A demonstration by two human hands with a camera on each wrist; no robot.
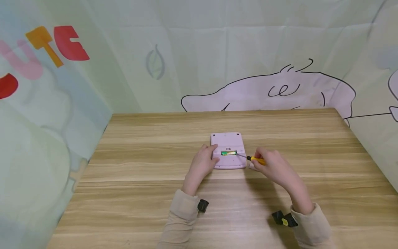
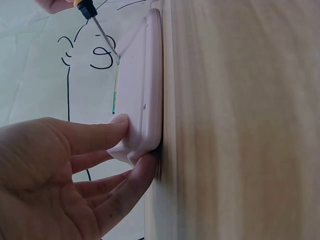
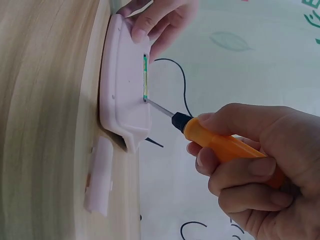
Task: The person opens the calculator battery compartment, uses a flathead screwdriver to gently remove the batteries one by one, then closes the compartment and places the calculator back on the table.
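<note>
Head view: a green-and-gold battery (image 1: 228, 153) lies in a slot in the pink device (image 1: 230, 161) on the desk (image 1: 140, 155), its long axis running left to right. The left hand (image 1: 203, 161), nearer to the battery, pinches the device's left edge. The right hand (image 1: 273, 167) has its grip wrapped round a yellow screwdriver (image 3: 227, 149); from there the battery lies left and slightly far, the tip meeting its right end.
</note>
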